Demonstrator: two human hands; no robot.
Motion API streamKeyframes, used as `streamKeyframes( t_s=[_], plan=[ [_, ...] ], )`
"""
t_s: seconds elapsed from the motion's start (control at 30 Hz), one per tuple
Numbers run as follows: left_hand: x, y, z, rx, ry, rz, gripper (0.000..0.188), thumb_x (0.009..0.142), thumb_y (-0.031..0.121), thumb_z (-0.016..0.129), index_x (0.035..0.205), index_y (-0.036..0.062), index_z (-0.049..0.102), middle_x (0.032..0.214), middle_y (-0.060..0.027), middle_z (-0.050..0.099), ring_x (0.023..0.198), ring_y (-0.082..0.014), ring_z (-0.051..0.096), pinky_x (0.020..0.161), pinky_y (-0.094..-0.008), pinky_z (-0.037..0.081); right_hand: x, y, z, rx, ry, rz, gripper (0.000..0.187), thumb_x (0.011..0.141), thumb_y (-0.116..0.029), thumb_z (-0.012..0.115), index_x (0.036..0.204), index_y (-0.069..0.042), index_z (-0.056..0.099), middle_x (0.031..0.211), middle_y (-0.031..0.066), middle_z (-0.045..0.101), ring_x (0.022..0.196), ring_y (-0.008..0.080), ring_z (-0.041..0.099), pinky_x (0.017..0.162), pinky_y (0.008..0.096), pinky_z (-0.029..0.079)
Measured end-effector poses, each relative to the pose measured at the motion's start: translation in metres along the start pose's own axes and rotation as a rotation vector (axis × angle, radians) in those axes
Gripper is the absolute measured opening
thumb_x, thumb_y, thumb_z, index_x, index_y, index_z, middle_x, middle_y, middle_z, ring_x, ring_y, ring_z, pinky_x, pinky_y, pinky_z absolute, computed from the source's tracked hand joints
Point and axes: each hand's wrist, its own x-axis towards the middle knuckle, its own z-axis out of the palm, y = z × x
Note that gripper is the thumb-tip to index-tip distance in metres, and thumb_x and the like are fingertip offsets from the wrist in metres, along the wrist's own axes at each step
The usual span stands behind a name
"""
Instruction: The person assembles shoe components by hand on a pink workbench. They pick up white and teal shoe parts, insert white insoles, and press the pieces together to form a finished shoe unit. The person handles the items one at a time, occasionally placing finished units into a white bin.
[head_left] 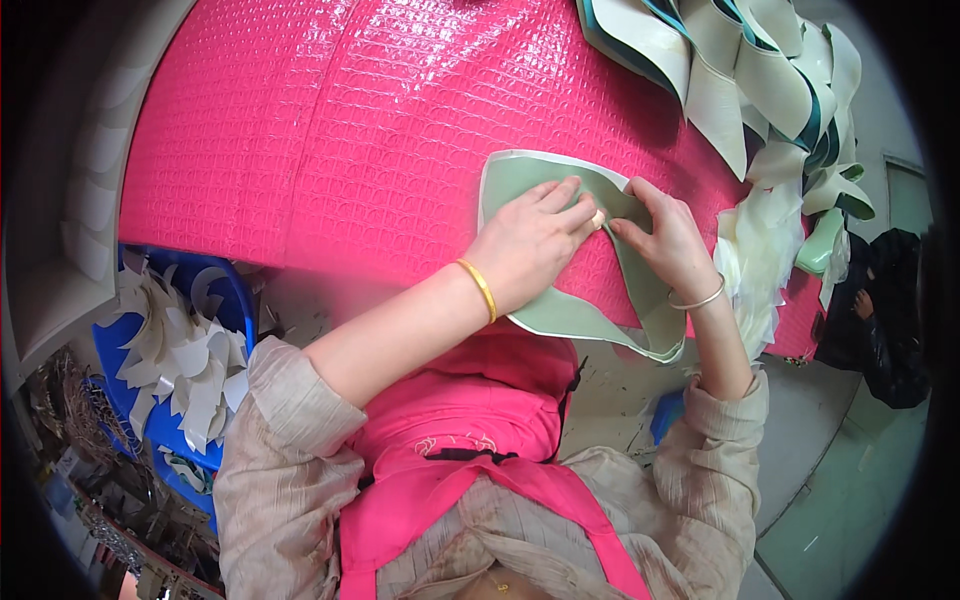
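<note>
A pale green curved piece of leather-like sheet (580,315) with white edges lies bent round on the pink table cover, its lower end hanging over the front edge. My left hand (535,240) rests on its upper part, fingers bent and pressed down near the middle; a pale band circles one fingertip, and the thumb is hidden. On the right side my right hand (662,240) grips the same piece's edge between thumb and fingers. The two hands' fingertips nearly meet. Pink table cover shows through the gap in the piece.
The quilted pink cover (300,130) spreads across the table. Many white and teal curved pieces (740,70) are heaped at the far right, with thin translucent sheets (760,250) beside them. White offcuts (185,350) fill a blue bin (235,300) at left. A dark-sleeved person (880,320) is at far right.
</note>
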Motion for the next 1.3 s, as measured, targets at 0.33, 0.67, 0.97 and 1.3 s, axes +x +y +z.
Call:
streamKeyframes(
  t_s=[0.33, 0.67, 0.97, 1.3],
  plan=[
    [0.08, -0.019, -0.011, -0.336, -0.036, -0.176, 0.024, 0.075, 0.014, 0.056, 0.097, 0.0073, 0.062, 0.087, -0.0109, 0.059, 0.085, -0.0278, 0.056, 0.074, -0.0385, 0.046, -0.034, 0.011, 0.002, -0.132, 0.204, -0.089, 0.027, 0.065, -0.006, 0.063, 0.092, -0.004, 0.06, 0.077, 0.0101, 0.058, 0.083, 0.0228, 0.056, 0.087, 0.0359, 0.036],
    [0.135, -0.024, 0.024, -0.356, -0.613, -0.086, 0.024, 0.061, 0.027, 0.07, 0.078, 0.0103, 0.068, 0.075, -0.008, 0.066, 0.074, -0.0238, 0.063, 0.07, -0.0357, 0.044, -0.046, -0.022, 0.015, -0.477, 0.201, -0.451, 0.024, 0.06, -0.005, 0.056, 0.084, -0.004, 0.058, 0.064, 0.0052, 0.049, 0.072, 0.0196, 0.051, 0.073, 0.0366, 0.039],
    [0.109, -0.026, 0.022, -0.278, -0.221, -0.064, 0.013, 0.068, 0.019, 0.065, 0.077, 0.0092, 0.064, 0.078, -0.0069, 0.061, 0.077, -0.0235, 0.058, 0.064, -0.037, 0.043, -0.024, -0.02, 0.008, 0.046, 0.085, 0.081, 0.024, 0.07, -0.011, 0.067, 0.091, -0.003, 0.06, 0.074, 0.0203, 0.058, 0.072, 0.0358, 0.058, 0.062, 0.0415, 0.046],
    [-0.012, -0.008, -0.012, -0.171, -0.098, -0.015, 0.041, 0.075, 0.012, 0.059, 0.114, -0.0001, 0.052, 0.127, -0.0104, 0.045, 0.118, -0.0224, 0.042, 0.097, -0.0323, 0.037, -0.005, -0.002, 0.005, 0.136, 0.064, 0.239, 0.026, 0.074, -0.017, 0.064, 0.088, 0.004, 0.056, 0.076, 0.0222, 0.059, 0.074, 0.0363, 0.059, 0.065, 0.0396, 0.045]
  ],
)
